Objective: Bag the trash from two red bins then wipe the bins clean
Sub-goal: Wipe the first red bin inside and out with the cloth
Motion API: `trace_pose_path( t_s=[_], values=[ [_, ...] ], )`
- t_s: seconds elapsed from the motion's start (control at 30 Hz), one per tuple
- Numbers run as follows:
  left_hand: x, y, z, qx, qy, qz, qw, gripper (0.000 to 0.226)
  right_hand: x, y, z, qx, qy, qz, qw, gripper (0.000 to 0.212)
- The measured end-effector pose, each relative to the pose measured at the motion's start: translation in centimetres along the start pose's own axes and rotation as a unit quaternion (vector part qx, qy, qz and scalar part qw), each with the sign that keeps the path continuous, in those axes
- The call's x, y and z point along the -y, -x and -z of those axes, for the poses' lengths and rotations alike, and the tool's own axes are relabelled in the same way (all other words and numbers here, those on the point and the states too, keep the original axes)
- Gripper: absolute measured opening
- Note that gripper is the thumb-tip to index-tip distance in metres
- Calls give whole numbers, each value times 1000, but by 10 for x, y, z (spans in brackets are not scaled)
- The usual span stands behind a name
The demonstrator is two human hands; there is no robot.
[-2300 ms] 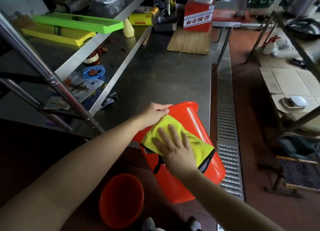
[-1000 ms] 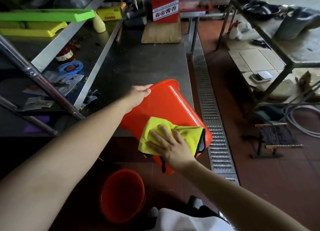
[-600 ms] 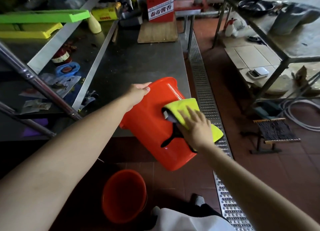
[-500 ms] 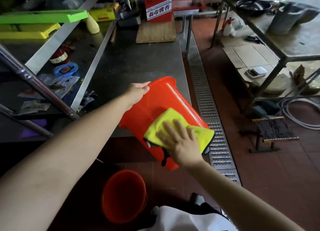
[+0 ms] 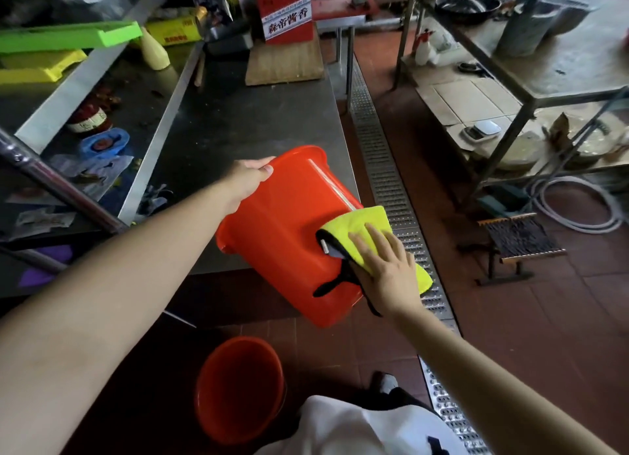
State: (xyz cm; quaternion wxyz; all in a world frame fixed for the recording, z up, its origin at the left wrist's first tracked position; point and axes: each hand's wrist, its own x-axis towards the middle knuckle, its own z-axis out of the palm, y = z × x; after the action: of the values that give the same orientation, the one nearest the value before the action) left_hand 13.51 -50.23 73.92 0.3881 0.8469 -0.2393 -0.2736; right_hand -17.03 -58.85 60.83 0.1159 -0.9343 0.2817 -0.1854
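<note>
Wiping the outside of the first red bin, held tipped over the desk edge.

The left hand (image 5: 246, 178) grips the red bin (image 5: 282, 236) by its rim; the right hand (image 5: 383, 267) presses a yellow cloth (image 5: 360, 223) flat-fingered on its wall. Next, I judge, turn the bin for unwiped sides. The second red bin (image 5: 238, 386) stands on the floor below both hands. Steel desk (image 5: 248, 114) beyond; floor drain grate (image 5: 381, 148) beyond the right hand.

Both forearms are seen bare, with no sleeves, watch or rings on the left hand (image 5: 246, 178) or right hand (image 5: 386, 270). A white garment (image 5: 357, 430) is worn.
</note>
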Motion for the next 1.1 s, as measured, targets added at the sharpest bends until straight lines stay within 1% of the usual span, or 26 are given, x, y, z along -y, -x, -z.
trace_pose_path(
  t_s=[0.07, 0.17, 0.27, 0.4, 0.53, 0.67, 0.73, 0.87, 1.0, 1.1],
  values=[
    [-2, 0, -2, 9, -6, 2, 1000, 37, 9, 31, -6, -13, 30, 55, 998, 61],
    [-4, 0, -3, 20, -12, 4, 1000, 39, 16, 62, -12, -4, 67, 133, 989, 67],
    [-6, -4, -1, 40, 3, 8, 999, 40, 28, 55, -14, 3, 95, 169, 981, 63],
    [-1, -10, 7, 77, 29, 24, 996, 41, 59, 14, -14, 6, 107, 191, 976, 58],
    [6, -17, 15, 119, 78, 35, 989, 44, 101, -38, -21, 17, 99, 188, 977, 56],
    [11, -18, 18, 135, 118, 32, 983, 43, 137, -86, -24, 29, 77, 155, 985, 62],
    [14, -17, 20, 127, 120, 25, 984, 40, 145, -94, -27, 30, 78, 153, 985, 62],
    [19, -18, 24, 137, 127, 26, 982, 40, 124, -70, -28, 9, 76, 179, 981, 63],
    [21, -17, 25, 134, 105, 27, 985, 41, 71, -17, -22, -14, 86, 196, 977, 67],
    [20, -15, 23, 136, 82, 25, 987, 41, 38, 16, -16, -12, 82, 184, 979, 67]
  ],
)
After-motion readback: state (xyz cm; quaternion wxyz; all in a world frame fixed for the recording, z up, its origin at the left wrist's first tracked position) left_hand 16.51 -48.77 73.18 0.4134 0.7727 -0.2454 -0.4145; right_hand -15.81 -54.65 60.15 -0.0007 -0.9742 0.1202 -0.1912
